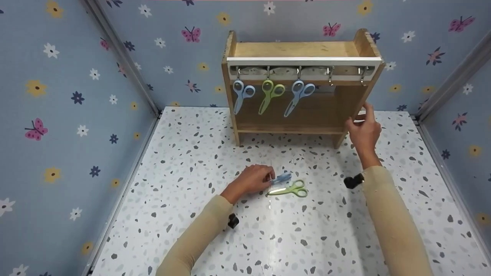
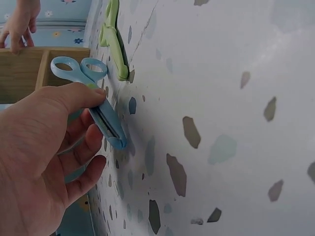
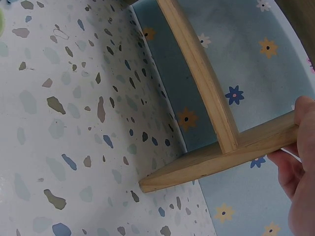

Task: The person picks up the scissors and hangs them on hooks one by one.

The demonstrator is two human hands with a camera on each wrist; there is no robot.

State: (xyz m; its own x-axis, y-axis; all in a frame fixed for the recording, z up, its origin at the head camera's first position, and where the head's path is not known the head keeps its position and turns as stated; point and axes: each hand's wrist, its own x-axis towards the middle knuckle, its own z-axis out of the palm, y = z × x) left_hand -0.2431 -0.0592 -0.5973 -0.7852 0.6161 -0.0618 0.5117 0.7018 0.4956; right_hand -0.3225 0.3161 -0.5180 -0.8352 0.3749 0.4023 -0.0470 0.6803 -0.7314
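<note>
My left hand [image 1: 256, 178] pinches a pair of blue scissors [image 2: 104, 114] between thumb and fingers, its loops pointing away from the palm in the left wrist view. Close beside it, green scissors [image 1: 293, 189] lie on the speckled table. My right hand [image 1: 364, 130] grips the right side panel of a wooden rack [image 3: 216, 164], thumb on one face and fingers on the other. From hooks on the rack's front rail hang blue scissors [image 1: 241, 96] at the left, green scissors [image 1: 268, 96] beside them, and another blue pair [image 1: 297, 97] near the middle.
Two bare hooks [image 1: 330, 74] are at the right end of the rail [image 1: 303, 61]. The rack stands at the back of the speckled table [image 1: 184, 153], before a flowered wall [image 1: 165, 50]. Similar flowered panels rise on the left [image 1: 69, 153] and right [image 1: 468, 134].
</note>
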